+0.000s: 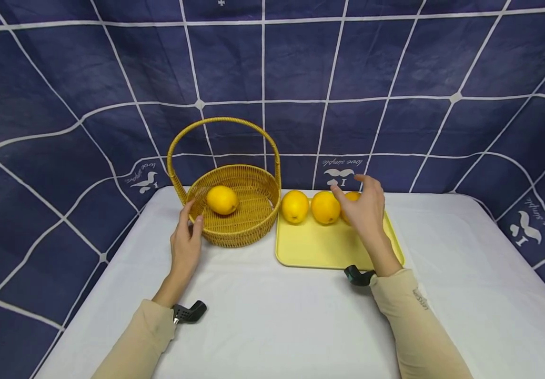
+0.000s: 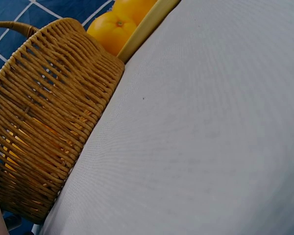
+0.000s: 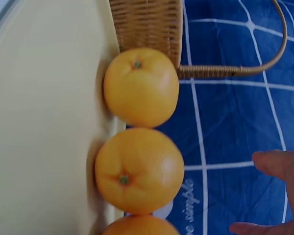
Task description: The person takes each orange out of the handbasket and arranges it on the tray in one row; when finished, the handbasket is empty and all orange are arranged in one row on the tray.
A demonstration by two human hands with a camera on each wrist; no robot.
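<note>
My left hand (image 1: 187, 239) holds the left rim of a round wicker basket (image 1: 239, 239), with the thumb toward its front wall. One orange (image 1: 222, 200) lies inside the basket, toward the left. To the right, a yellow tray (image 1: 320, 250) carries a row of three oranges along its far edge: a left orange (image 1: 294, 206), a middle orange (image 1: 325, 207) and a right orange (image 1: 352, 197). Over the right one hovers my right hand (image 1: 364, 210), thumb and fingers spread apart with nothing between them. It partly hides that orange. In the right wrist view, its fingertips (image 3: 269, 164) stand off from the fruit.
The basket's tall hoop handle (image 1: 222, 120) stands upright. Basket and tray sit side by side on a white tablecloth (image 1: 272, 321). Behind them hangs a dark blue cloth (image 1: 296, 63) with white grid lines. Each wrist wears a black camera mount (image 1: 189, 311).
</note>
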